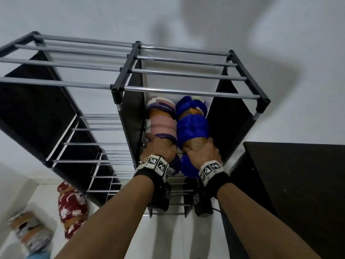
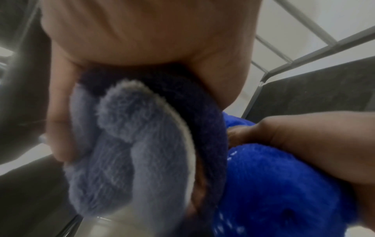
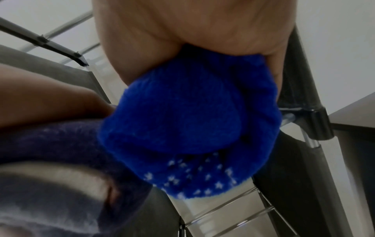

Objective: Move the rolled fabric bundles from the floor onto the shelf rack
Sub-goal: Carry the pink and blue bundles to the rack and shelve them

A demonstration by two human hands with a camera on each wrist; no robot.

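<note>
Two rolled fabric bundles lie side by side in the right bay of the shelf rack [image 1: 186,93], under its top bars. My left hand [image 1: 158,146] grips the near end of the pink and purple bundle [image 1: 161,126]; its fuzzy grey-blue end [image 2: 125,152] fills the left wrist view. My right hand [image 1: 202,149] grips the bright blue bundle [image 1: 192,128], whose star-dotted end [image 3: 192,136] shows in the right wrist view. On the floor at lower left lie a red flowered bundle [image 1: 71,208] and a blurred brown and grey bundle [image 1: 29,232].
Black fabric panels [image 1: 233,116] wall the bay on both sides. The rack's left bay [image 1: 89,143] has lower tiers of bars with nothing on them. A dark cabinet [image 1: 291,193] stands close on the right. A white wall is behind, pale floor [image 1: 168,238] below.
</note>
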